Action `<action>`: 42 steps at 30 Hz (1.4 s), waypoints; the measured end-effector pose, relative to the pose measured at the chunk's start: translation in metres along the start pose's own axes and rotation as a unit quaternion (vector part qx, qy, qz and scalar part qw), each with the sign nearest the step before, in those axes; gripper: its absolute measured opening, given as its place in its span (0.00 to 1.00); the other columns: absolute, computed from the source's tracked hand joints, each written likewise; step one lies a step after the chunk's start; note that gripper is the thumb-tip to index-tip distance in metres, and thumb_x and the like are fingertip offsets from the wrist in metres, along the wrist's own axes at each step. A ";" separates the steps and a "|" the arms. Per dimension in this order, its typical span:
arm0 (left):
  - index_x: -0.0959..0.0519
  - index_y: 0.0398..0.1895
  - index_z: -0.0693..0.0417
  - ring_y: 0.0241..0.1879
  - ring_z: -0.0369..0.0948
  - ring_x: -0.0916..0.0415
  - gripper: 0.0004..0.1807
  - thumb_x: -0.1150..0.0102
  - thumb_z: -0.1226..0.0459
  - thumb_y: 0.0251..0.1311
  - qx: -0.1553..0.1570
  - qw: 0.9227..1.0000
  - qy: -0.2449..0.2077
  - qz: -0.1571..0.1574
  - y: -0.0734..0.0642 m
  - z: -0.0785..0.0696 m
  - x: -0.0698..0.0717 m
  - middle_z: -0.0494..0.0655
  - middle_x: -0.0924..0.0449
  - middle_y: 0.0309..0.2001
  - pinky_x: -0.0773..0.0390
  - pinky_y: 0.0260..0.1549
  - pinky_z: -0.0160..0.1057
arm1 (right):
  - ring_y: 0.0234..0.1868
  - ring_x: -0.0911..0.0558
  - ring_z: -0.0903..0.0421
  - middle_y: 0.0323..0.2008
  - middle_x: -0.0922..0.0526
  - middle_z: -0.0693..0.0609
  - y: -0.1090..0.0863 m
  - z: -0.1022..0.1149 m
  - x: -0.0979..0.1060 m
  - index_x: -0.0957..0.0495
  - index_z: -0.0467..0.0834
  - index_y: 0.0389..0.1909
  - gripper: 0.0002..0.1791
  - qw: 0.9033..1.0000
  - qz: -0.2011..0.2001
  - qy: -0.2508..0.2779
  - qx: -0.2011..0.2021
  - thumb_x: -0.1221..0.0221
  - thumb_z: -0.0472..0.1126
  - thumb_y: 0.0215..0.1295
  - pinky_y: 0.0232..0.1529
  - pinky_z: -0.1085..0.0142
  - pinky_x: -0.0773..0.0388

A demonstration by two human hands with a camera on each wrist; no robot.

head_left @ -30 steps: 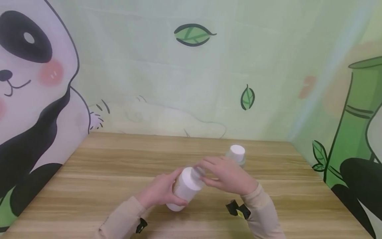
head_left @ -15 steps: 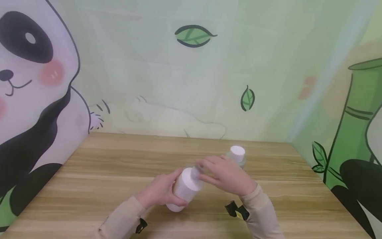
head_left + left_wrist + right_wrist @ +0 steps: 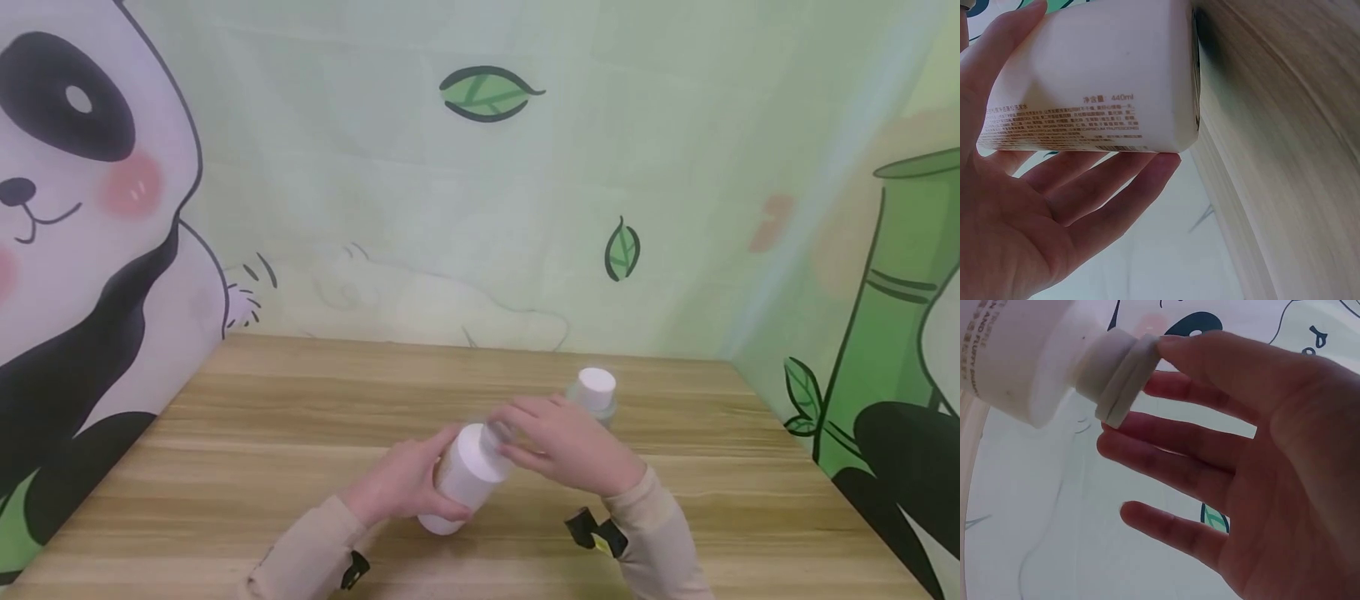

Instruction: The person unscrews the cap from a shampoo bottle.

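A white shampoo bottle (image 3: 472, 471) is held tilted over the table, its top leaning right. My left hand (image 3: 405, 479) grips its body, the thumb on the near side. In the left wrist view, the fingers (image 3: 1113, 203) lie along the printed side of the bottle (image 3: 1104, 69), with its base close to the wood. The thumb and fingers of my right hand (image 3: 573, 442) pinch the bottle's white cap (image 3: 1127, 381). In the right wrist view, the little finger (image 3: 1172, 528) is off the cap. Behind the right hand stands a second bottle with a white cap (image 3: 597, 385), partly hidden.
Under both hands is a wood-grain table (image 3: 300, 392). A cloth backdrop (image 3: 360, 167) printed with pandas, leaves and bamboo rises at the table's back and sides. A black strap piece (image 3: 596, 532) hangs by the right wrist.
The right fingers shift slightly about the cap, blurred in the earlier frames. The left hand and the shampoo bottle stay almost in place.
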State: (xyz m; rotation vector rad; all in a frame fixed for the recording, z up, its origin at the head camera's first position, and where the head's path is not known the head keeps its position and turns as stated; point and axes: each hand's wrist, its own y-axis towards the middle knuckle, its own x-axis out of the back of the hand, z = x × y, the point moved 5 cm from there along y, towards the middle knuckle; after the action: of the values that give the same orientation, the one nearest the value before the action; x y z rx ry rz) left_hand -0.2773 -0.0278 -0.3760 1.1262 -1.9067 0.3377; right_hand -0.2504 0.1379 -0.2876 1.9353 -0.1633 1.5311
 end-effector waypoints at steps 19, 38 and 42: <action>0.36 0.66 0.48 0.37 0.43 0.18 0.51 0.22 0.52 0.35 0.000 1.000 -0.001 -0.003 0.000 0.002 -0.001 0.51 0.15 0.42 0.19 0.36 0.41 | 0.50 0.18 0.57 0.50 0.17 0.55 -0.002 0.000 -0.002 0.25 0.45 0.57 0.23 0.999 0.010 0.000 0.040 0.36 0.42 0.59 0.49 0.59 0.22; 0.36 0.66 0.48 0.36 0.44 0.18 0.50 0.22 0.51 0.35 -0.004 1.000 0.001 0.002 0.001 0.000 0.000 0.51 0.15 0.41 0.18 0.35 0.42 | 0.55 0.19 0.54 0.53 0.17 0.52 -0.002 -0.005 0.000 0.26 0.44 0.58 0.25 0.998 0.028 0.028 -0.041 0.42 0.54 0.65 0.58 0.52 0.25; 0.36 0.66 0.48 0.36 0.44 0.18 0.50 0.22 0.51 0.35 -0.004 1.000 0.004 0.001 0.001 0.001 0.000 0.51 0.15 0.40 0.18 0.35 0.42 | 0.51 0.18 0.56 0.47 0.16 0.54 -0.002 -0.004 0.002 0.23 0.45 0.52 0.21 1.000 0.004 0.006 -0.027 0.42 0.54 0.65 0.56 0.55 0.25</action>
State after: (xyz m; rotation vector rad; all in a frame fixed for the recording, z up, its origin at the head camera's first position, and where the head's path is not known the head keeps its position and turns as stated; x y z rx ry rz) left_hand -0.2782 -0.0276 -0.3768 1.1175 -1.9010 0.3351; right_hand -0.2523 0.1419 -0.2860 1.8854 -0.2052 1.5285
